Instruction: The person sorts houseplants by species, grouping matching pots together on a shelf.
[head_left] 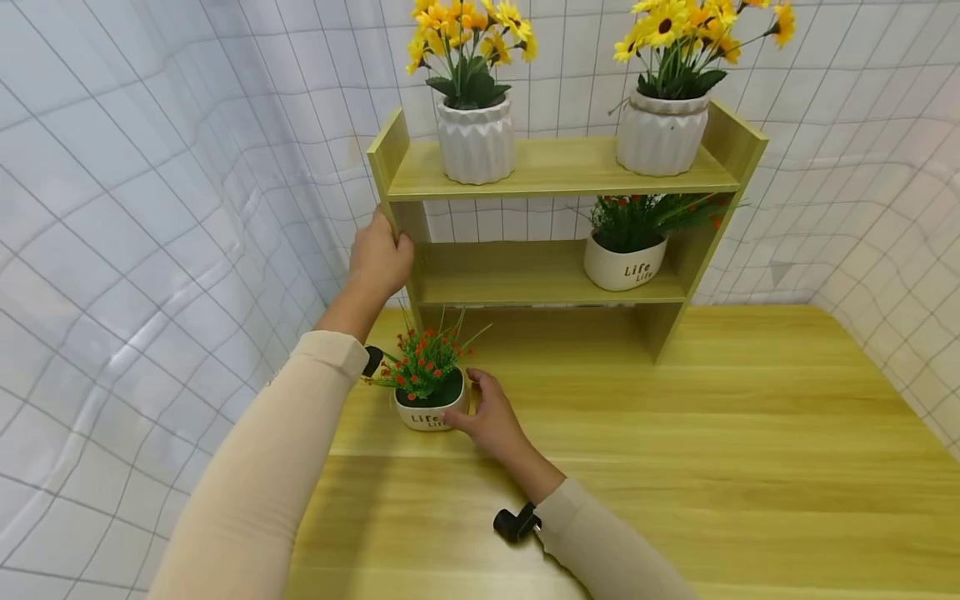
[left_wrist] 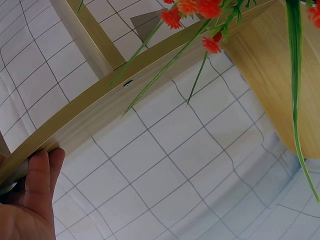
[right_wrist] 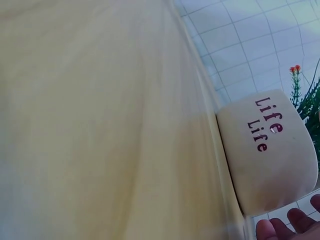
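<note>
My left hand [head_left: 381,257] grips the left side panel of a wooden shelf [head_left: 525,271]; in the left wrist view its fingers [left_wrist: 37,175] press against the panel's edge. At the foot of the shelf a white oval plant pot [head_left: 408,417] marked "Life" stands on the table, holding green grass and small red flowers [head_left: 427,362]. My right hand [head_left: 491,417] is at the pot's right end, thumb overlapping its front and fingers spread beside it. The right wrist view shows the pot [right_wrist: 265,160] close up, with fingertips [right_wrist: 267,230] just off its end.
Two white ribbed pots [head_left: 476,142] [head_left: 660,137] with yellow flowers stand on the top shelf. Another "Life" pot [head_left: 622,262] sits on the middle shelf at right. The wooden table [head_left: 712,467] extends rightward, with grid-patterned cloth [head_left: 135,208] hanging around.
</note>
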